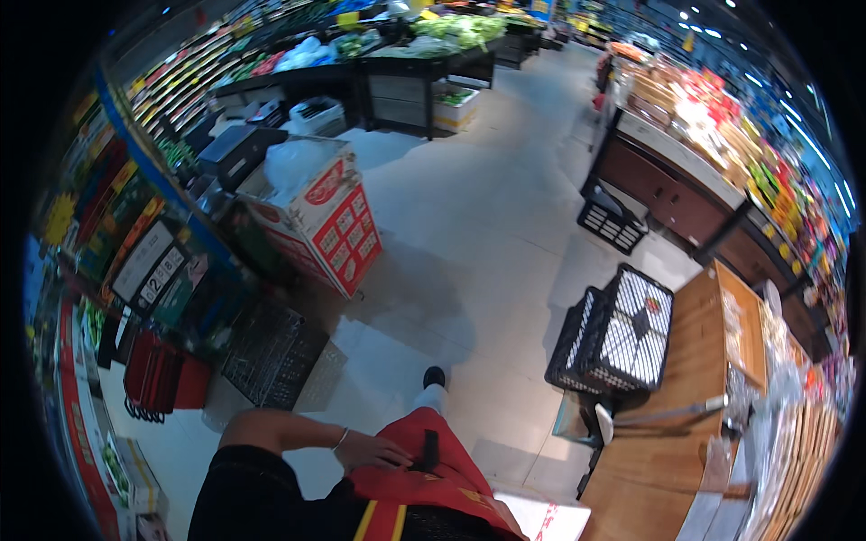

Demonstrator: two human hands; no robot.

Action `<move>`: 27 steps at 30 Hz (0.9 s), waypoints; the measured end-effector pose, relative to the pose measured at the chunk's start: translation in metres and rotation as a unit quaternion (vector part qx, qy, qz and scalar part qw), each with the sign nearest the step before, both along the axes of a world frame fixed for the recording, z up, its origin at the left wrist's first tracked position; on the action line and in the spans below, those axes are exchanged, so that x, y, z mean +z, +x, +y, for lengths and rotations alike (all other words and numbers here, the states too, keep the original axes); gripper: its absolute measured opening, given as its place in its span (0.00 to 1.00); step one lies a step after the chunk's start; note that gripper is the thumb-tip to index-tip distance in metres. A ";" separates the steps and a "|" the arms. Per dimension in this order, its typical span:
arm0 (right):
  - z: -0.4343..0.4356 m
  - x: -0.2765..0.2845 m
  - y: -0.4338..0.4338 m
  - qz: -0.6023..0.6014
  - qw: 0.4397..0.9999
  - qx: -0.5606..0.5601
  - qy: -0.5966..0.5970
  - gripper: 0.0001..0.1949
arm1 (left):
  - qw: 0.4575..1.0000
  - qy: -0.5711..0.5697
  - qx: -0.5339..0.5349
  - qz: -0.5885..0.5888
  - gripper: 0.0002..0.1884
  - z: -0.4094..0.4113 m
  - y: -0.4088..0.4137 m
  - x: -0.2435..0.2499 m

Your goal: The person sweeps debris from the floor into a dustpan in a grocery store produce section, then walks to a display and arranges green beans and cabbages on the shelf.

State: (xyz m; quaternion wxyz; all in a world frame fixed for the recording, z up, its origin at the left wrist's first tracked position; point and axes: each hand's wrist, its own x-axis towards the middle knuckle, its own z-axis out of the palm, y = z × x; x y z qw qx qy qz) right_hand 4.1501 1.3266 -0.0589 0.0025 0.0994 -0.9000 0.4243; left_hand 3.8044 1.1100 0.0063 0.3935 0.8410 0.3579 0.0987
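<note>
My left hand, with a thin bracelet at its wrist, rests against the front of the red apron at my waist. Its fingertips lie beside a small dark item on the apron; I cannot tell whether they hold anything. My right hand is out of view. A white box with red print is low beside the apron. One dark shoe shows on the pale floor before me.
Black plastic crates stand against a wooden counter at right. On the left are a large red-and-white carton, a wire basket and red shopping baskets. Vegetable stands line the far left, and a produce display the far right.
</note>
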 end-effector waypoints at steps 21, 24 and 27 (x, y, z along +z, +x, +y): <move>0.158 0.019 -0.315 -0.047 0.994 0.044 0.085 0.28 | 0.974 0.151 0.132 -0.103 0.47 0.114 -0.249 -0.028; 0.189 0.013 -0.357 -0.036 0.993 0.074 0.084 0.27 | 0.959 0.163 0.189 -0.133 0.44 0.122 -0.259 -0.037; 0.229 0.009 -0.393 -0.027 0.991 0.103 0.086 0.25 | 0.952 0.193 0.221 -0.089 0.44 0.135 -0.271 -0.049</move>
